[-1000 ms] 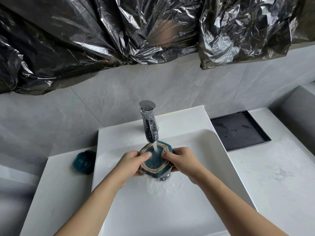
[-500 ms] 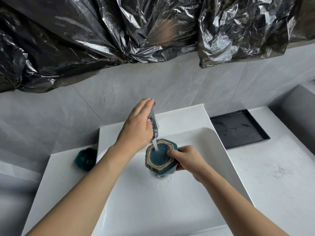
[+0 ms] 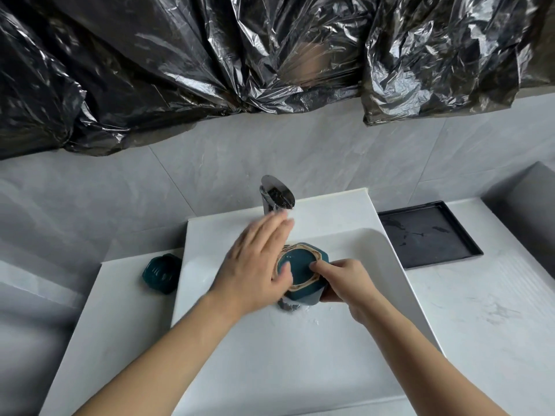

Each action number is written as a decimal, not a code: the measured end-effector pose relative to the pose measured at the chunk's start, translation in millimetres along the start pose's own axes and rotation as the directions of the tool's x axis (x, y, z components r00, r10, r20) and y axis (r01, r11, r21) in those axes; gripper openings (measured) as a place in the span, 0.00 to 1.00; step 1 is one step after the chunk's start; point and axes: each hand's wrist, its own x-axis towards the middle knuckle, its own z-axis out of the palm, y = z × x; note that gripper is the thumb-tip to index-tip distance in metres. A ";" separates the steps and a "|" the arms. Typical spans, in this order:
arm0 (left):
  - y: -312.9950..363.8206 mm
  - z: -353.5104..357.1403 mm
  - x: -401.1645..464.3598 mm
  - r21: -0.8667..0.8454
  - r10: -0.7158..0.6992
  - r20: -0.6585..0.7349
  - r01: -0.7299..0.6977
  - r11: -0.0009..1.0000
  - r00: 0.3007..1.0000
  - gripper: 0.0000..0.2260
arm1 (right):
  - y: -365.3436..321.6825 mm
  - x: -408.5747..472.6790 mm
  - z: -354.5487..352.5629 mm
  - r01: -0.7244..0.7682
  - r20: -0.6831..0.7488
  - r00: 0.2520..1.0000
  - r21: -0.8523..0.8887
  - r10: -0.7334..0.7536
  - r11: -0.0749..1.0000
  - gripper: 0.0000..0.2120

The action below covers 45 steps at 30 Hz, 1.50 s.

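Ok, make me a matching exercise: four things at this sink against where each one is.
Things:
1 faucet
2 black tray
3 hexagonal teal dish
4 ridged teal dish

Places:
a on the counter, left of the basin
b held by the right hand over the basin
c on the counter, right of the basin
d on the basin's back ledge

Pairs: 1-d, 2-c, 3-b, 4-a

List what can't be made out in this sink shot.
All in the head view:
- The left hand is motion-blurred, so whether it touches the teal dish is unclear.
- The underside of the teal dish is hidden by the right hand.
- The outlet of the faucet is behind the left hand, so any water is unseen.
- The upper wall is covered by black plastic sheeting.
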 end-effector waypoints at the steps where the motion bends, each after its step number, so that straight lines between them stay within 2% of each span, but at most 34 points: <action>1: 5.8 7.1 -18.8 -0.023 0.029 -0.034 -0.030 0.999 0.999 0.31 | -0.2 -4.8 -3.2 -0.012 -0.001 1.000 0.028 0.012 1.000 0.15; 3: 14.1 24.7 -55.0 -0.022 0.050 0.002 -0.050 0.999 0.999 0.33 | -0.5 -16.0 -7.0 -0.032 0.021 0.999 0.069 0.030 0.997 0.14; 6: 16.4 38.0 -82.3 0.034 -0.004 0.039 0.002 0.999 0.999 0.37 | -2.2 -32.3 -5.5 -0.078 0.123 0.990 0.066 0.069 0.995 0.12; 10: 13.9 20.8 -85.8 0.130 0.084 -0.087 -0.072 0.989 0.993 0.27 | -2.1 -47.8 1.3 -0.153 0.237 0.961 0.030 0.142 0.988 0.15; 12: 9.4 6.7 -88.9 0.115 0.099 -0.073 -0.090 0.989 0.992 0.23 | -2.3 -55.6 4.7 -0.134 0.296 0.945 -0.030 0.137 0.990 0.18; 14: 5.5 -9.2 -92.4 0.015 0.009 0.029 -0.009 1.000 1.000 0.22 | -4.6 -62.5 9.0 -0.084 0.330 0.934 -0.161 0.134 0.983 0.24; 16: 0.9 -23.0 -95.9 -0.072 -0.143 0.156 0.156 0.985 0.977 0.20 | -9.1 -67.7 13.5 -0.024 0.345 0.930 -0.296 0.130 0.955 0.31; 17: -2.6 -28.2 -98.4 -0.132 -0.233 0.193 0.260 0.957 0.953 0.19 | -11.8 -69.8 16.1 0.034 0.353 0.930 -0.356 0.100 0.934 0.32; 19: -13.9 -33.0 -103.8 -0.289 -0.398 0.255 0.462 0.838 0.881 0.18 | -14.1 -70.8 22.5 0.212 0.373 0.927 -0.430 -0.041 0.878 0.28; 20: -20.9 -32.1 -106.1 -0.360 -0.449 0.288 0.530 0.768 0.846 0.19 | -13.0 -71.7 26.7 0.298 0.385 0.915 -0.452 -0.118 0.841 0.25; 21: -27.9 -29.6 -108.1 -0.422 -0.469 0.331 0.573 0.702 0.819 0.18 | -10.8 -72.1 31.6 0.374 0.399 0.899 -0.480 -0.182 0.794 0.27; 23: -42.7 -20.5 -108.6 -0.547 -0.446 0.422 0.615 0.569 0.789 0.18 | -1.0 -67.5 44.9 0.492 0.425 0.860 -0.543 -0.282 0.681 0.32; 25: -53.4 -9.1 -104.8 -0.630 -0.380 0.487 0.618 0.470 0.786 0.16 | 13.8 -53.0 56.9 0.561 0.407 0.828 -0.586 -0.386 0.585 0.32; 26: -57.2 -2.9 -103.7 -0.655 -0.352 0.506 0.616 0.437 0.787 0.16 | 20.1 -45.9 61.3 0.574 0.382 0.818 -0.582 -0.430 0.576 0.31; 29: -65.4 14.1 -103.8 -0.676 -0.336 0.541 0.636 0.371 0.771 0.16 | 33.8 -31.6 72.7 0.563 0.293 0.824 -0.523 -0.485 0.640 0.30; 31: -70.0 27.8 -105.4 -0.680 -0.347 0.522 0.626 0.382 0.779 0.18 | 44.0 -19.1 78.5 0.523 0.231 0.850 -0.483 -0.473 0.703 0.26; 33: -74.6 43.8 -107.9 -0.674 -0.395 0.452 0.597 0.436 0.800 0.18 | 54.1 -9.5 85.2 0.478 0.221 0.878 -0.423 -0.424 0.770 0.24; 38: -76.2 70.2 -124.7 -0.586 -0.479 0.223 0.509 0.631 0.849 0.19 | 83.4 -8.6 97.5 0.454 0.257 0.887 -0.329 -0.384 0.828 0.15; 42: -59.2 53.6 -162.4 -0.536 -0.487 0.037 0.429 0.727 0.872 0.13 | 100.5 -26.4 102.2 0.429 0.220 0.896 -0.201 -0.386 0.881 0.12; 45: -47.9 30.4 -208.3 -0.442 -0.512 0.018 0.466 0.766 0.859 0.14 | 113.0 -51.2 106.5 0.422 0.226 0.894 -0.137 -0.386 0.896 0.12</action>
